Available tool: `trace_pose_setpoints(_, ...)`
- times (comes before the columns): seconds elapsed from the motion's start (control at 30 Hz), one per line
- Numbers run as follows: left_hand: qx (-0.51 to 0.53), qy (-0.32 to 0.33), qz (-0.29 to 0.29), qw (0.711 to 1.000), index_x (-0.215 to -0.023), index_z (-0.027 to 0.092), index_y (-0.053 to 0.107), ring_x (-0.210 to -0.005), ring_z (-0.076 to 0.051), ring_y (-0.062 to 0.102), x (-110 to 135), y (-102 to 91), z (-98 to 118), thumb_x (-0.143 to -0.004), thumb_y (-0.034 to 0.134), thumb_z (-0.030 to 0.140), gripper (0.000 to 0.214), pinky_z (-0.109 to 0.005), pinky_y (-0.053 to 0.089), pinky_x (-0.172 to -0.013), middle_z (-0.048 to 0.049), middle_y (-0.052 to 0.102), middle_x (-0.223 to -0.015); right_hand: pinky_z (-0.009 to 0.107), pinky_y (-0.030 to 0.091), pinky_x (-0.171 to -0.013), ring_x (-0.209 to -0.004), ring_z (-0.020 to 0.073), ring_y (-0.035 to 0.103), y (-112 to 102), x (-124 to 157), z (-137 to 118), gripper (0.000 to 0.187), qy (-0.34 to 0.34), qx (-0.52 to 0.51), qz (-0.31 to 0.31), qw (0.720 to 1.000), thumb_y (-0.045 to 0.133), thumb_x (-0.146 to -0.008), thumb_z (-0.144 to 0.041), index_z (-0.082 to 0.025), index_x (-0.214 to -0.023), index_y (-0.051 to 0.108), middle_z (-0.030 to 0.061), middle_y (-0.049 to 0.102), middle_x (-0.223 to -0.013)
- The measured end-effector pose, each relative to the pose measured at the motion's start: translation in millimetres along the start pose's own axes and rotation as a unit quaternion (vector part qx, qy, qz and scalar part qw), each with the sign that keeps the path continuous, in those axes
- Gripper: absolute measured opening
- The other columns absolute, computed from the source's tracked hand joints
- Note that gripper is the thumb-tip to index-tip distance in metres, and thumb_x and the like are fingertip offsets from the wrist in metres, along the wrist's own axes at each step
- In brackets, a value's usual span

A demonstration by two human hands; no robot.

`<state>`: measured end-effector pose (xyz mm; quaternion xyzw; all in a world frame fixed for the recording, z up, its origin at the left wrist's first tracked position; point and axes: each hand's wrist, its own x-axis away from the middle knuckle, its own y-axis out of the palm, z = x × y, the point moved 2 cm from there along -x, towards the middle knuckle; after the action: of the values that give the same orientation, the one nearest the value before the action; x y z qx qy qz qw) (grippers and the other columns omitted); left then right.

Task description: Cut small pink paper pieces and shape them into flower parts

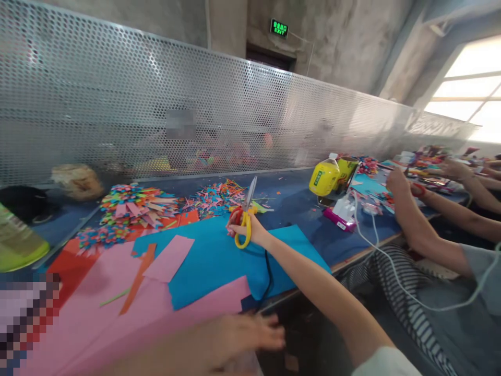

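My right hand (250, 227) grips a pair of scissors (249, 209) with yellow and red handles, blades pointing up, above a blue sheet (211, 261). Low in the view, my left hand (250, 334) is blurred, its fingers stretched out with nothing seen in them, by the table's front edge. Pink sheets (94, 292) spread across the left side, over a red-orange sheet (64, 266). On them lie a smaller pink piece (170, 258) and a narrow orange strip (139, 279). Behind are a pile of coloured strips (136, 203) and a heap of thin scraps (215, 196).
A perforated metal screen (117, 99) runs along the table's back. To the right stand a yellow bottle (324, 177) and a purple-and-white pack (341, 215), with a white cable (385, 256) hanging nearby. Other people's arms (410, 224) work farther right. A yellow-green container (19, 243) is at left.
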<state>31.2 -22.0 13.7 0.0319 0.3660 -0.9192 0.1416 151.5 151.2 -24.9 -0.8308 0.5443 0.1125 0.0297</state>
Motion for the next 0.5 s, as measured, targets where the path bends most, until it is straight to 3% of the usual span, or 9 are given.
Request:
trace_pose_setpoints(0.07, 0.034, 0.043, 0.025, 0.998, -0.121, 0.026, 0.047, -0.113, -0.015, 0.047, -8, 1.4, 14, -0.086, 0.035, 0.031, 0.037, -0.028, 0.034, -0.098, -0.0006, 0.057, -0.118, 0.022, 0.046, -0.046, -0.048, 0.0088, 0.055, 0, 0, 0, 0.032, 0.0, 0.0, -0.001, 1.0, 0.072, -0.052, -0.031, -0.016, -0.065, 0.047, -0.0022, 0.059, -0.061)
trace_pose_setpoints(0.17, -0.012, -0.019, 0.059, 0.998, -0.119, 0.027, 0.048, -0.101, -0.012, 0.056, -16, -7.0, 10, -0.086, 0.034, 0.021, 0.036, -0.024, 0.042, -0.089, -0.0008, 0.061, -0.112, 0.022, 0.047, -0.047, -0.049, 0.0084, 0.054, 0, 0, 0, 0.031, -0.002, 0.0, -0.003, 1.0, 0.072, -0.052, -0.029, -0.016, -0.066, 0.047, -0.0028, 0.058, -0.061)
trace_pose_setpoints(0.3, -0.101, -0.073, 0.125, 0.984, -0.116, 0.028, 0.048, -0.095, -0.011, 0.058, -12, -13.2, -6, -0.087, 0.034, 0.021, 0.033, -0.029, 0.038, -0.094, 0.0007, 0.064, -0.103, 0.023, 0.048, -0.049, -0.05, 0.0088, 0.054, 0, 1, 0, 0.034, -0.003, -0.009, -0.003, 1.0, 0.073, -0.05, -0.028, -0.016, -0.068, 0.046, -0.0036, 0.057, -0.061)
trace_pose_setpoints(0.4, -0.19, -0.046, 0.103, 0.975, -0.122, 0.028, 0.043, -0.096, -0.015, 0.058, 0, 3.8, -4, -0.086, 0.037, 0.022, 0.037, -0.027, 0.044, -0.086, -0.0027, 0.062, -0.108, 0.023, 0.048, -0.049, -0.051, 0.0093, 0.054, 1, 1, -2, 0.038, 0.004, -0.022, -0.008, 1.0, 0.074, -0.048, -0.027, -0.017, -0.069, 0.044, -0.0045, 0.057, -0.06)
trace_pose_setpoints(0.47, -0.208, 0.025, 0.072, 0.975, -0.122, 0.029, 0.043, -0.097, -0.017, 0.058, 12, 27.9, -3, -0.085, 0.036, 0.02, 0.038, -0.029, 0.042, -0.088, -0.0038, 0.062, -0.109, 0.023, 0.047, -0.048, -0.05, 0.0087, 0.054, 1, 1, -2, 0.038, 0.009, -0.031, -0.01, 0.999, 0.074, -0.048, -0.026, -0.017, -0.069, 0.044, -0.0048, 0.057, -0.059)
trace_pose_setpoints(0.5, -0.209, 0.007, 0.065, 0.976, -0.121, 0.03, 0.044, -0.096, -0.017, 0.058, 19, 43.1, -8, -0.085, 0.037, 0.022, 0.038, -0.029, 0.042, -0.088, -0.0032, 0.063, -0.108, 0.023, 0.047, -0.048, -0.05, 0.0088, 0.054, 2, 1, -3, 0.038, 0.012, -0.036, -0.011, 0.999, 0.074, -0.048, -0.026, -0.017, -0.07, 0.044, -0.0046, 0.057, -0.06)
